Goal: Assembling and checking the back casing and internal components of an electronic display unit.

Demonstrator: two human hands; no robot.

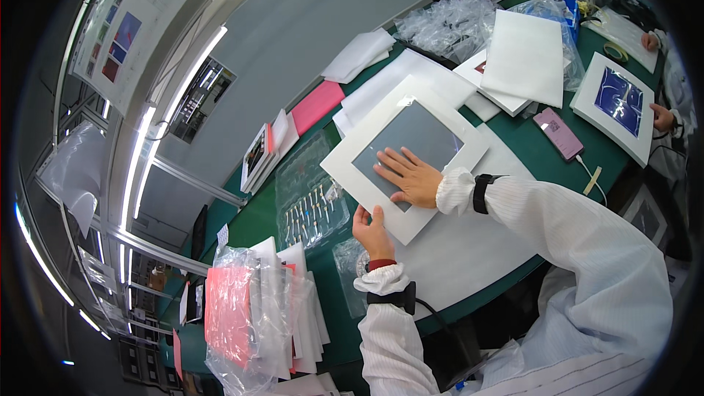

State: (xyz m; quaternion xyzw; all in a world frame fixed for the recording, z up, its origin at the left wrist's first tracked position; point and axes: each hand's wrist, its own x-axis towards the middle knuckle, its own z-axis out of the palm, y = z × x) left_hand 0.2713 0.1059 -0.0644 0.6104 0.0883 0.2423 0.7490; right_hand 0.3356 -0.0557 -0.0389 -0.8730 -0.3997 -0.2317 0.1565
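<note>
In front of me a white picture-frame-like panel (pixel 345 163) with a grey centre pane (pixel 433 132) lies tilted over a large white sheet (pixel 469 249). My right hand (pixel 414 180) rests flat on the grey pane, fingers spread. At the panel's lower left edge is my left hand (pixel 372 235), its thumb and fingers closed about the rim. The fingertips beneath the edge are partly hidden. Left of the panel, a clear plastic tray (pixel 312 213) holds several small slender parts with cables, next to my left hand.
A bagged stack of white foam and pink sheets (pixel 231 308) stands at the near left. White foam sheets (pixel 524 59) and crumpled plastic bags (pixel 455 26) lie farther back. To the right are a pink phone (pixel 559 134) with a cable and another person's hand (pixel 662 117) at a blue-screened white frame (pixel 612 103).
</note>
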